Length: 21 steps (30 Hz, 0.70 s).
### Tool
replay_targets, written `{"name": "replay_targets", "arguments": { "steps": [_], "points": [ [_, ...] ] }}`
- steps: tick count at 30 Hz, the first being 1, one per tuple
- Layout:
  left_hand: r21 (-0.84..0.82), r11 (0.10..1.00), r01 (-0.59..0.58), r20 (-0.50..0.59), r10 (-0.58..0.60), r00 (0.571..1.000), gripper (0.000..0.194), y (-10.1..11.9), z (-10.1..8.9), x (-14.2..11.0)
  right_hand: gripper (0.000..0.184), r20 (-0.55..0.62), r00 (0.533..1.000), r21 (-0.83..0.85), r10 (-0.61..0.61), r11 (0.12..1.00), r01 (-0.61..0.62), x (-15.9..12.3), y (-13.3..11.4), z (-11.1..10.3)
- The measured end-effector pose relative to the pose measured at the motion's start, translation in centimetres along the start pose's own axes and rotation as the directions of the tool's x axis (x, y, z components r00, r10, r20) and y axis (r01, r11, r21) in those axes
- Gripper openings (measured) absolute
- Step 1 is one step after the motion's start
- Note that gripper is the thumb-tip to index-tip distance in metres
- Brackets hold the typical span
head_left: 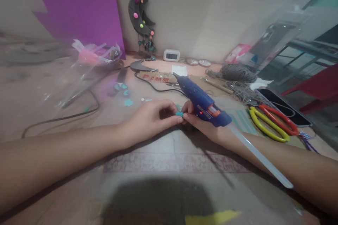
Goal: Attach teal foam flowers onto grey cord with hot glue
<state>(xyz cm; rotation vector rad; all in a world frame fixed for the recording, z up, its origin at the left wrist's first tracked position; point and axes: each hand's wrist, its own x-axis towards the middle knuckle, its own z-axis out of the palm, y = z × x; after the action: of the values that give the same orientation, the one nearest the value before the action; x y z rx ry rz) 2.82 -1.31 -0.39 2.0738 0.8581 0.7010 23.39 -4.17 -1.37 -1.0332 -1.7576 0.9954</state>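
Note:
Between the fingertips of both my hands is a small teal piece (179, 114), its exact shape hard to make out. My left hand (155, 116) pinches it from the left with thumb and finger. From the other side, thumb and finger of my right hand (196, 121) meet at the same piece. That hand also keeps hold of a blue glue gun (194, 93), whose grip is hidden. Its nozzle points up and left, a red light glows, and a long clear glue stick (261, 156) sticks out behind. Several teal cut-outs (128, 103) lie beyond my left hand.
A dark cord (60, 117) curves across the table at left. On the right are scissors (269, 126) with yellow and red handles, a phone (282, 107), and grey yarn (237, 73). At the back stand a white clock (171, 55) and a grey crescent shape (142, 66).

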Motion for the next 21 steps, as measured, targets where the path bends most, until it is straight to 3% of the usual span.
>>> {"name": "replay_targets", "arguments": {
  "steps": [15,21],
  "points": [
    [-0.092,0.996,0.015,-0.006,-0.015,1.0,0.007,0.0,0.0,0.1,0.013,-0.054,0.998,-0.097,-0.01,0.995,0.005,0.2,-0.5,-0.2],
    [-0.149,0.989,-0.014,-0.077,0.003,0.997,0.019,-0.3,0.3,0.0,0.013,-0.089,0.996,-0.159,0.005,0.987,-0.019,0.2,-1.0,-0.2]
  ]
}}
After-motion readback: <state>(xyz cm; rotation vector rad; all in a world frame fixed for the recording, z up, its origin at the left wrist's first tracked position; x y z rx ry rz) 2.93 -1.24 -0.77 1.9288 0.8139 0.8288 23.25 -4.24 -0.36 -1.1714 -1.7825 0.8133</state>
